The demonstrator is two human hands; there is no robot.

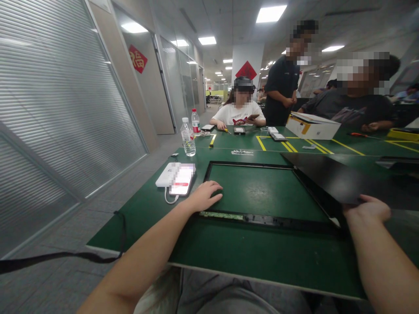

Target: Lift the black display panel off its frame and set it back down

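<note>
A thin black rectangular frame (255,164) lies on the green table, with a strip of green circuit board (222,216) along its near bar. My left hand (205,196) lies across the frame's left side, palm down, fingers stretched out. My right hand (368,210) grips the near edge of a flat black panel (324,174), thumb on top and the other fingers underneath, mostly hidden. The panel is tilted above the frame's right side, and its far left corner sits close to the frame's far right corner. A small whitish piece (334,221) shows at the frame's near right corner.
Left of the frame are a phone (182,179) and a white box-shaped device (166,174) with a white cable. A water bottle (187,138) stands behind them. Small metal pieces (242,152) lie beyond the frame. People sit and stand across the table near a white box (312,126).
</note>
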